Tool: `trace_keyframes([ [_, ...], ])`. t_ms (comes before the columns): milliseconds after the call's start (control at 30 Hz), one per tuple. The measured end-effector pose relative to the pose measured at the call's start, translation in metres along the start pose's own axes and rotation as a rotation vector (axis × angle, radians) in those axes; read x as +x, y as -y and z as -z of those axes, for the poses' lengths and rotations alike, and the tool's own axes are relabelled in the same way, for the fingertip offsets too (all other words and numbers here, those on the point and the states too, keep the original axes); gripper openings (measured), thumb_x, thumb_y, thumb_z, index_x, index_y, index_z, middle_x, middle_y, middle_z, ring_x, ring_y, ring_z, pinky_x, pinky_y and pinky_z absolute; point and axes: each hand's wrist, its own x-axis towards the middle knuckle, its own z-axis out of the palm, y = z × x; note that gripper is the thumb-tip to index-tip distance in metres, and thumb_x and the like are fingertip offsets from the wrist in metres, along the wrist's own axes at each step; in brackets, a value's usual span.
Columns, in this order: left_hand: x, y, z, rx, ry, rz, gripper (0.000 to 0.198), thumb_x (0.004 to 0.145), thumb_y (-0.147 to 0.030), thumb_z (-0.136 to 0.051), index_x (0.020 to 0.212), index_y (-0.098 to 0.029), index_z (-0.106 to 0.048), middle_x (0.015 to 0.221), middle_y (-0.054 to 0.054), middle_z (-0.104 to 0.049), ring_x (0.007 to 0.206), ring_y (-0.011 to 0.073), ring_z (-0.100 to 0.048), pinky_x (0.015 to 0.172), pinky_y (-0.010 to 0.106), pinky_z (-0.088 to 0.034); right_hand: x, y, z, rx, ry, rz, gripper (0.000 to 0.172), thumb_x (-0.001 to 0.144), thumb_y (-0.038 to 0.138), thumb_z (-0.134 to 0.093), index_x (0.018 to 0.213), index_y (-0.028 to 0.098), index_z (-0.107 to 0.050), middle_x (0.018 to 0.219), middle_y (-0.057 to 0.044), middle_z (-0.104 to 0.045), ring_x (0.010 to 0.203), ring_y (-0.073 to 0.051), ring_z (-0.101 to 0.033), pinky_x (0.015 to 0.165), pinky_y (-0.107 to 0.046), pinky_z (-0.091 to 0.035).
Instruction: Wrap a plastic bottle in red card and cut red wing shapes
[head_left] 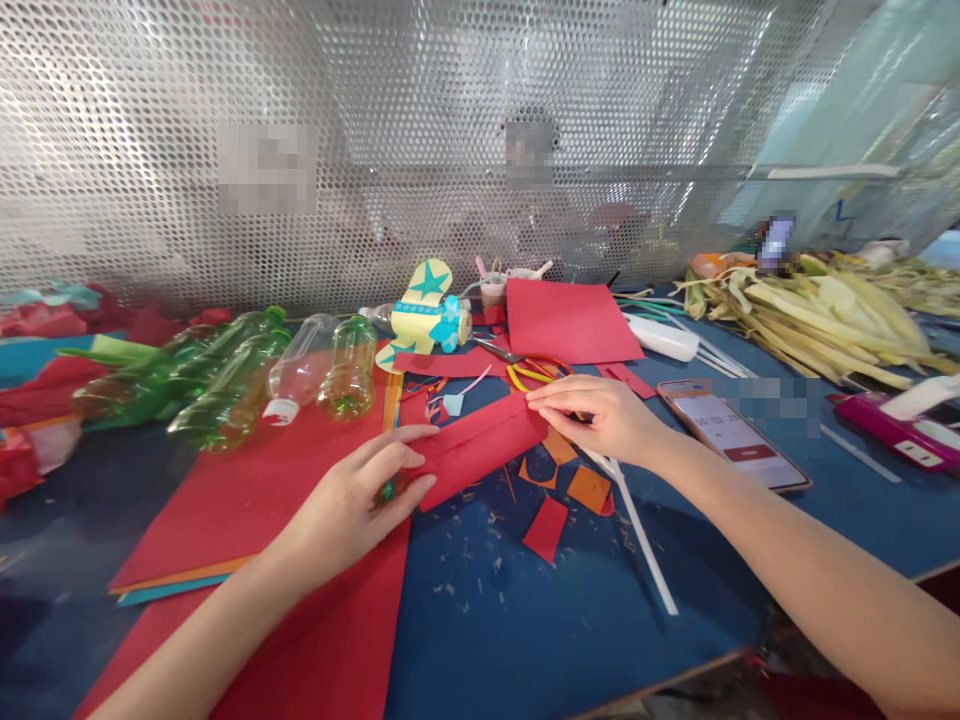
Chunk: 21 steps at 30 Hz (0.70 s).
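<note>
A red paper sheet (484,445) wraps around a bottle on the blue table (525,620); only a green bit of the bottle shows under my fingers. My left hand (358,500) grips the wrapped left end. My right hand (600,415) presses the paper's right end flat with its fingertips. Red and orange paper scraps (559,505) lie just below the roll. A white strip (637,530) runs out from under my right hand toward the table's front edge.
Several empty plastic bottles (240,385) lie at the left on large red sheets (247,500). A paper plane model (424,315), scissors (525,365) and a red sheet (566,320) sit behind. A phone (731,435) lies right, with corn husks (817,310) beyond.
</note>
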Motion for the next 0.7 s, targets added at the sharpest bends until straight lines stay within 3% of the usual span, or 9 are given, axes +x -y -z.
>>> trace_keyframes([
  [167,-0.001,0.001,-0.002,-0.001,0.003,0.013,0.013,0.092,-0.026,-0.05,0.083,-0.024,-0.042,0.124,0.009,-0.063,0.057,0.0077,-0.06,0.053,0.024,-0.052,0.004,0.005,0.001,-0.131,-0.094,-0.051,0.023,0.094,0.021,-0.048,0.086,0.019,-0.07,0.083,-0.006,-0.075,0.078,-0.02,-0.068,0.073,-0.037,-0.058],
  [233,-0.002,0.0,-0.002,0.006,-0.003,0.011,0.013,0.092,-0.027,-0.051,0.084,-0.023,-0.042,0.124,0.01,-0.063,0.058,0.0082,-0.061,0.056,0.025,-0.053,0.006,0.014,0.001,-0.162,-0.146,-0.061,0.023,0.095,0.021,-0.047,0.097,0.017,-0.069,0.092,-0.01,-0.073,0.087,-0.021,-0.066,0.08,-0.039,-0.056],
  [300,-0.002,0.0,-0.002,0.031,-0.007,-0.036,0.006,0.092,-0.026,-0.052,0.095,-0.023,-0.047,0.124,0.01,-0.063,0.072,0.0124,-0.067,0.065,0.027,-0.056,0.007,0.028,-0.004,-0.167,-0.089,-0.011,0.028,0.097,0.025,-0.045,0.118,0.017,-0.063,0.117,-0.012,-0.067,0.11,-0.023,-0.059,0.096,-0.043,-0.049],
  [400,-0.001,-0.001,-0.001,0.08,0.001,-0.164,0.023,0.092,-0.022,-0.052,0.115,-0.024,-0.054,0.124,0.01,-0.063,0.105,0.0209,-0.065,0.086,0.035,-0.056,0.006,0.048,-0.016,-0.219,0.139,0.089,0.039,0.098,0.039,-0.045,0.135,0.028,-0.051,0.143,-0.008,-0.047,0.131,-0.025,-0.041,0.111,-0.05,-0.031],
  [500,0.0,-0.002,0.0,0.092,0.002,-0.223,0.023,0.093,-0.02,-0.05,0.113,-0.025,-0.06,0.125,0.01,-0.062,0.113,0.0226,-0.062,0.092,0.038,-0.054,0.004,0.054,-0.026,-0.256,0.236,0.114,0.042,0.097,0.044,-0.045,0.137,0.033,-0.048,0.145,-0.005,-0.045,0.134,-0.025,-0.036,0.113,-0.052,-0.026],
  [700,-0.001,-0.001,0.0,0.081,-0.004,-0.184,0.021,0.093,-0.022,-0.049,0.109,-0.024,-0.064,0.121,0.01,-0.064,0.109,0.0225,-0.064,0.089,0.037,-0.056,0.002,0.037,-0.016,-0.228,0.183,0.091,0.031,0.099,0.035,-0.044,0.121,0.029,-0.064,0.134,-0.008,-0.055,0.128,-0.025,-0.044,0.108,-0.052,-0.034],
])
